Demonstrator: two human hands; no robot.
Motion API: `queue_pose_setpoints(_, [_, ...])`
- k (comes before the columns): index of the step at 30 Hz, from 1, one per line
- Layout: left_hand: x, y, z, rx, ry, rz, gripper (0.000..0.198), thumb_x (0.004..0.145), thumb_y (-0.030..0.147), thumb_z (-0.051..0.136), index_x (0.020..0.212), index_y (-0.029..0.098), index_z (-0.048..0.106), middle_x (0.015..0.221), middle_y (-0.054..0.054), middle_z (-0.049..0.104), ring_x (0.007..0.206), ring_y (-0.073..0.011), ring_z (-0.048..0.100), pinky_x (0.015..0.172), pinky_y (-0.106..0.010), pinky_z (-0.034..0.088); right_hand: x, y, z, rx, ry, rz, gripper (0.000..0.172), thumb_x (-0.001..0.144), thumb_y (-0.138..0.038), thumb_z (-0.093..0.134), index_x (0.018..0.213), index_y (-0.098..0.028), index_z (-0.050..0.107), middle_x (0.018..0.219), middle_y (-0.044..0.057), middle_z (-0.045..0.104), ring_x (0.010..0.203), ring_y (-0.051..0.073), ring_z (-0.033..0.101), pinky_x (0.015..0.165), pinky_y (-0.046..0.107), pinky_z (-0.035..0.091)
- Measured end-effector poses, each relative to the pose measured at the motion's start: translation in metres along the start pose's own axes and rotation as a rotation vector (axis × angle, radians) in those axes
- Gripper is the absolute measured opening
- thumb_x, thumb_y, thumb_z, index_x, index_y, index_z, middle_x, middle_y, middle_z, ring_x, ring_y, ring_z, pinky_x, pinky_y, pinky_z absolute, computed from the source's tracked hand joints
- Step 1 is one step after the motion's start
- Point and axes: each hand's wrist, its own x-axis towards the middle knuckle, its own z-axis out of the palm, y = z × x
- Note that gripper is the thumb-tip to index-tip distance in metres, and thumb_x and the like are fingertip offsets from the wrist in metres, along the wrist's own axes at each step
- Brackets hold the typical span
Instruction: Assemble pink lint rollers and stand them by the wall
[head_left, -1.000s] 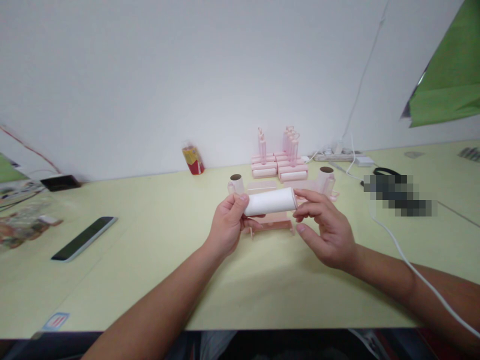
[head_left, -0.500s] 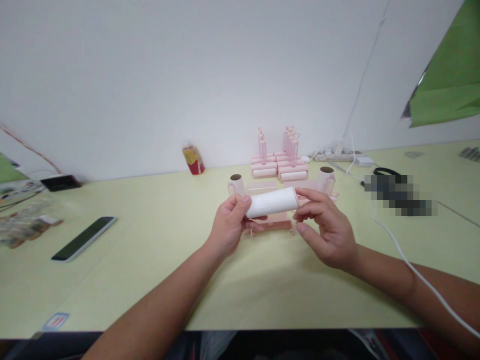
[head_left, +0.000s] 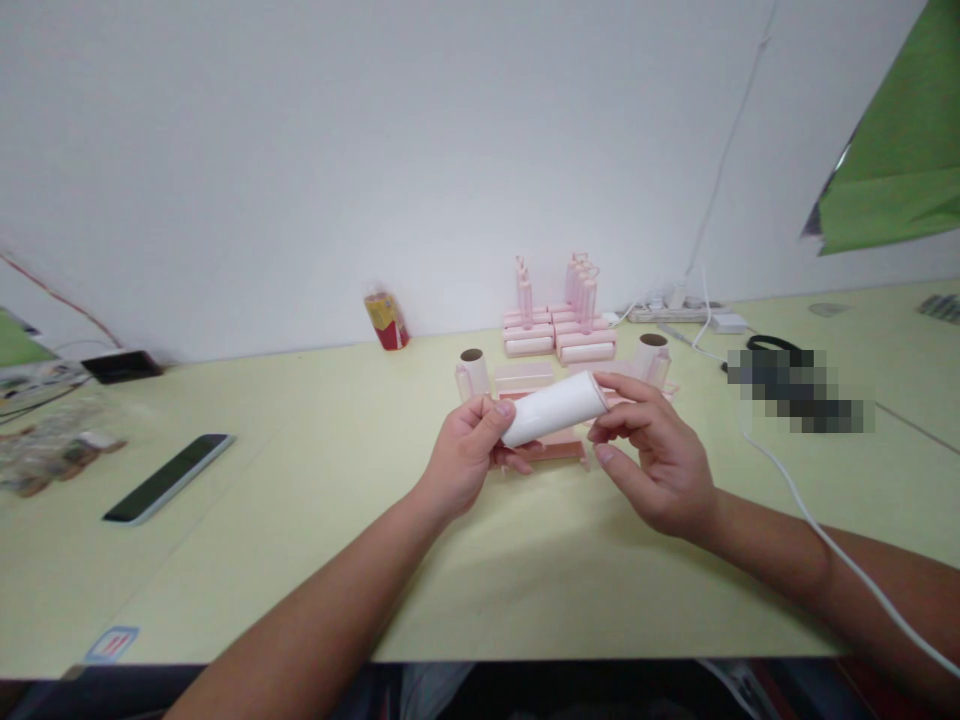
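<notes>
A white lint roller refill [head_left: 556,408] is held at its left end by my left hand [head_left: 469,450], thumb on top. The roll tilts up toward the right. My right hand [head_left: 652,455] is at the other end, fingertips touching its rim while the thumb stays apart, fingers loosely spread. Behind and below the roll lie pink lint roller parts [head_left: 559,450], partly hidden by it and by my hands. Another white roll with a cardboard core [head_left: 472,370] stands beyond my left hand, and a similar roll [head_left: 652,352] beyond my right.
Pink lint rollers [head_left: 586,345] with upright handles stand by the wall. A red and yellow packet [head_left: 387,320] is to their left. A phone [head_left: 171,477] lies at the left. A power strip [head_left: 675,310] and a white cable [head_left: 795,500] are on the right.
The roll has shifted slightly right and tilts more steeply, its right end toward me. My left hand has moved a little right with it; my right hand has hardly moved.
</notes>
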Motion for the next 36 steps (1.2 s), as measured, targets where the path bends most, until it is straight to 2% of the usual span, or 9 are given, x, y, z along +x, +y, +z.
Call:
queue_pose_setpoints(11, [-0.0008, 0.0015, 0.0016, 0.004, 0.006, -0.016, 0.042, 0.078, 0.050, 0.073, 0.081, 0.016, 0.048, 0.076, -0.005, 0.069, 0.066, -0.0196, 0.072, 0.047, -0.023, 0.056, 0.0001, 0.0006, 0.0011, 0.007, 0.005, 0.013, 0.022, 0.080, -0.013, 0.064, 0.100, -0.022, 0.062, 0.138, 0.014, 0.054, 0.115, 0.032, 0.058, 0.075, 0.042, 0.054])
queue_pose_setpoints(18, [-0.0006, 0.0010, 0.0010, 0.008, 0.014, -0.019, 0.042, 0.078, 0.049, 0.073, 0.080, 0.016, 0.047, 0.075, -0.004, 0.068, 0.065, -0.0191, 0.071, 0.047, -0.024, 0.057, 0.0015, -0.0010, 0.0005, -0.016, 0.001, -0.007, 0.021, 0.080, -0.011, 0.064, 0.099, -0.021, 0.062, 0.133, 0.015, 0.056, 0.122, 0.034, 0.054, 0.079, 0.043, 0.052])
queue_pose_setpoints(36, [-0.0013, 0.0019, 0.0016, 0.013, 0.006, -0.016, 0.042, 0.078, 0.050, 0.073, 0.079, 0.016, 0.049, 0.074, -0.003, 0.069, 0.064, -0.0181, 0.071, 0.047, -0.024, 0.057, 0.0017, -0.0002, 0.0004, -0.015, 0.004, 0.007, 0.018, 0.081, -0.014, 0.063, 0.098, -0.022, 0.063, 0.137, 0.014, 0.054, 0.120, 0.033, 0.056, 0.077, 0.043, 0.053])
